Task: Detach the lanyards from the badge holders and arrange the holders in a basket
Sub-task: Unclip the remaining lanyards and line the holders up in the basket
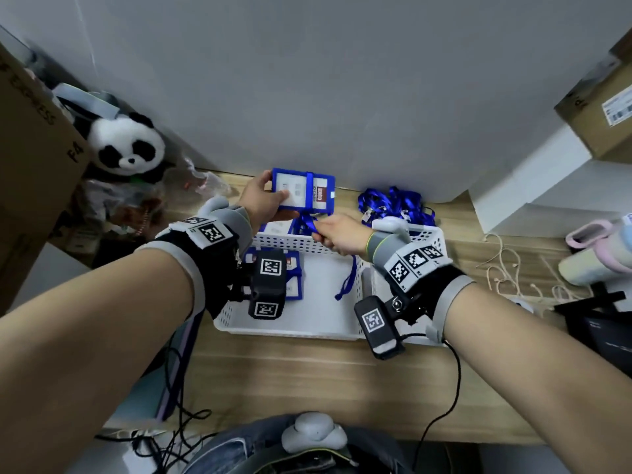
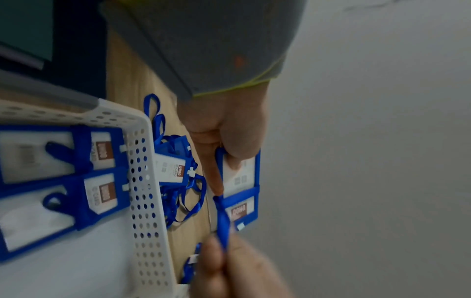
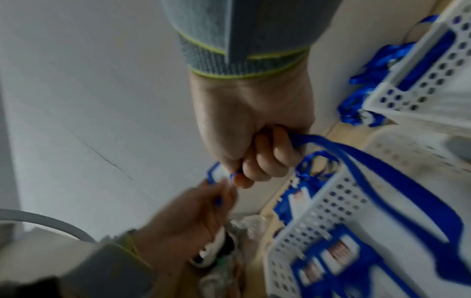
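My left hand [image 1: 270,200] holds a blue badge holder [image 1: 302,191] up near the wall, thumb on its clear front. My right hand [image 1: 328,234] pinches the blue lanyard [image 1: 309,221] just below the holder, and the lanyard's loop [image 1: 347,282] hangs down into the white perforated basket [image 1: 297,239]. Two blue holders [image 2: 58,171] lie flat in that basket. In the left wrist view my left hand [image 2: 229,137] grips the holder [image 2: 242,181] and the lanyard [image 2: 223,221] runs to my right fingers [image 2: 216,262]. In the right wrist view my right hand [image 3: 254,145] clasps the lanyard [image 3: 382,177].
More holders with lanyards [image 2: 173,171] lie behind the basket. A heap of loose blue lanyards [image 1: 396,203] sits by the wall behind a second white basket [image 1: 427,234]. A panda plush [image 1: 128,145] and cardboard box [image 1: 30,148] stand left; boxes [image 1: 602,114], a bottle [image 1: 595,254] and cord [image 1: 506,261] right.
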{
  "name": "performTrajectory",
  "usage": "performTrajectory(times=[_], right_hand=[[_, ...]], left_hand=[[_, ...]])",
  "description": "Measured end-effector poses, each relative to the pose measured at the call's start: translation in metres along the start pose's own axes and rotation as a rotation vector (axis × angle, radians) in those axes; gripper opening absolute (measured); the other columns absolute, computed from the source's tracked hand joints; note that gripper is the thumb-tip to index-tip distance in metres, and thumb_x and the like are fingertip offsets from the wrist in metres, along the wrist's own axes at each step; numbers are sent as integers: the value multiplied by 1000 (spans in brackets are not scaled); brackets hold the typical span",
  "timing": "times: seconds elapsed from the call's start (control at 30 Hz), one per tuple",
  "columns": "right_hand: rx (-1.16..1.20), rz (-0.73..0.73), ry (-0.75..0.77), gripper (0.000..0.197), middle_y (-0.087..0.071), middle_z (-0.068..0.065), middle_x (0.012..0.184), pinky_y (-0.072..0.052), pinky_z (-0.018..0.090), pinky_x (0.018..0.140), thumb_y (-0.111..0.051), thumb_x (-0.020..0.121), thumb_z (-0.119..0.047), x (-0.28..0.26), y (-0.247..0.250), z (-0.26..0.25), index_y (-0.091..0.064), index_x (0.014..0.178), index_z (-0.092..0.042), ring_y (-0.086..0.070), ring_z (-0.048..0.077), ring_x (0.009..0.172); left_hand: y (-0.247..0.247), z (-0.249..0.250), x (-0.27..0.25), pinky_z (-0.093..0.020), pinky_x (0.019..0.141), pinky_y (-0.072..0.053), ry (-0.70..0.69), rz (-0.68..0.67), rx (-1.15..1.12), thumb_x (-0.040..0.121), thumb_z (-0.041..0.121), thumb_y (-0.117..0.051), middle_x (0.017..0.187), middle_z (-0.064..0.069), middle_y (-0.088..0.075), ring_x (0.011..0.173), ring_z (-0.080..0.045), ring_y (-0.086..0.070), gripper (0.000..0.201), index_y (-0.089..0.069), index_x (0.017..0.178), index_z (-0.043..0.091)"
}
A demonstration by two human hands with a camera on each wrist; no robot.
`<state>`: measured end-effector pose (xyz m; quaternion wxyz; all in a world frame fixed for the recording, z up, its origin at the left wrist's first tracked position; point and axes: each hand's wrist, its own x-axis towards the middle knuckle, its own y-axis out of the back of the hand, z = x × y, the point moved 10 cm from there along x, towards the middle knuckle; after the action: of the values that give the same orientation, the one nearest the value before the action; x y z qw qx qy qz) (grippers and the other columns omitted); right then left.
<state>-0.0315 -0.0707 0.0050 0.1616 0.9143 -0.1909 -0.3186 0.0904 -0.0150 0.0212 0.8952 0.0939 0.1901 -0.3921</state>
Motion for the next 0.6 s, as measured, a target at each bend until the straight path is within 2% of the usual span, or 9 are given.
performTrajectory(times=[0.07, 0.13, 0.2, 0.27, 0.33, 0.43, 0.5, 0.57, 0.6], right_hand=[[-43, 19, 49, 38, -38, -3, 50, -21, 9, 30, -37, 101, -24, -1, 13, -15, -45, 64, -16, -30, 1, 24], [-29, 58, 97, 38, -35, -1, 55, -22, 9, 30, -39, 100, -25, -1, 31, -28, -46, 64, -15, -30, 2, 24], [3, 103, 125, 38, -31, 0, 55, -20, 11, 31, -42, 99, -27, 1, 50, -37, -46, 64, -16, -25, 2, 27], [80, 142, 115, 37, -28, -1, 56, -17, 12, 33, -44, 99, -30, 4, 69, -33, -45, 65, -16, -22, 1, 30], [158, 196, 90, 36, -29, -1, 57, -17, 14, 35, -45, 98, -33, 8, 85, -21, -44, 66, -16, -24, 1, 34], [268, 245, 72, 34, -43, 3, 60, -22, 21, 47, -49, 95, -38, 12, 88, 0, -46, 67, -19, -35, 11, 49], [311, 279, 35, 29, -53, -3, 52, -29, 17, 46, -51, 96, -24, 15, 84, 16, -49, 67, -18, -44, 7, 44], [218, 291, -20, 34, -50, -10, 47, -30, 16, 43, -45, 94, -5, 15, 72, 26, -44, 64, -20, -41, 2, 40], [166, 273, -28, 34, -45, -9, 49, -28, 15, 40, -43, 94, -3, 16, 64, 29, -40, 64, -21, -37, 3, 41]], left_hand=[[-1, 2, -1, -39, 69, -58, -38, -6, 180, 94, 0, -48, 124, -18, -56, 93, -32, -61, 45, -39, 137, 12], [-11, 4, -5, -31, 54, -58, -44, -93, 304, 93, 1, -50, 125, -19, -55, 85, -29, -61, 47, -39, 138, 10], [-24, 3, -9, -22, 44, -54, -23, -234, 393, 92, 4, -53, 119, -19, -58, 66, -21, -64, 45, -42, 135, 11], [-33, 3, -13, -20, 45, -53, 0, -357, 421, 92, 5, -54, 104, -16, -63, 49, -12, -64, 43, -44, 133, 14], [-34, 6, -15, -19, 47, -53, 27, -422, 298, 92, 5, -54, 91, -9, -65, 48, -10, -64, 41, -47, 129, 19], [-35, 9, -17, -20, 51, -54, 62, -437, 74, 91, 1, -54, 78, -1, -71, 53, -12, -66, 37, -52, 121, 22], [-36, 9, -17, -20, 53, -55, 52, -415, 19, 91, 1, -53, 77, -1, -72, 56, -13, -67, 33, -52, 116, 22], [-35, 7, -14, -21, 55, -56, 44, -359, -28, 92, 1, -53, 87, -6, -69, 61, -14, -67, 35, -51, 121, 18], [-33, 5, -12, -22, 56, -57, 48, -324, -59, 92, 1, -52, 92, -8, -66, 64, -15, -67, 37, -49, 125, 16]])
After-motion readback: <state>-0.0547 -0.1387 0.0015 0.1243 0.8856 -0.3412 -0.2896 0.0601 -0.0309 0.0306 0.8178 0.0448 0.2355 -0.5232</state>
